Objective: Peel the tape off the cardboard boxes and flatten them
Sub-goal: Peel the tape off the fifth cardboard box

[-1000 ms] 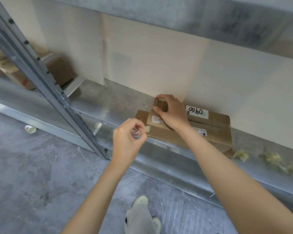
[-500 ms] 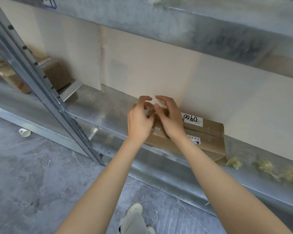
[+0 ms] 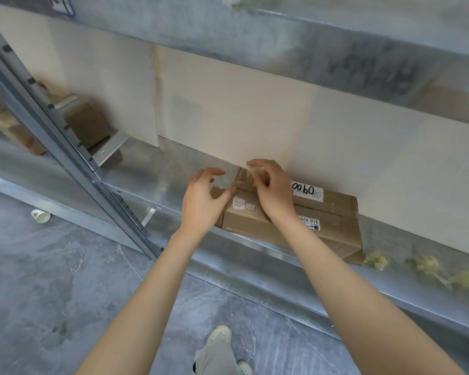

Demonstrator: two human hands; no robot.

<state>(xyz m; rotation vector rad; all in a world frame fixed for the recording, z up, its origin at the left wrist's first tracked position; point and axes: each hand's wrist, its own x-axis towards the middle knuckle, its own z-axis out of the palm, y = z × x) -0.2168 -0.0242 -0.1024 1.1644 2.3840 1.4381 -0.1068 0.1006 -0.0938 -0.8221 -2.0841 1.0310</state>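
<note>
Presently, item by item, largest first.

Shelf (image 3: 152,169): grey metal, low, wall-backed; carries everything below.

Boxes (image 3: 336,212): brown cardboard, already flat, stacked against the wall on the shelf. Long axis runs left to right along the shelf. Two white labels face up.

Right hand (image 3: 274,190): rests on the stack's left end, pressing it down. Grip narrow, fingertips (image 3: 255,169) pinched on a pale crumpled bit at the far corner, seemingly tape; not certain.

Left hand (image 3: 201,204): just left of the stack, touching its near-left corner. Grip half wide, thumb and fingers curled around a clear tape strip (image 3: 228,180); whether they actually clamp it cannot be told.

Tape strip: transparent, hard to see, stretched between the two hands and lying across the stack's left end.

Tape wads (image 3: 428,266): yellowish, on the shelf right of the stack, well apart from both hands.

Judgement: the strip lies leftward of the right hand's anchor, so the left hand, being nearer the free end, is placed to pull left, away from the stack, along its long axis.
</note>
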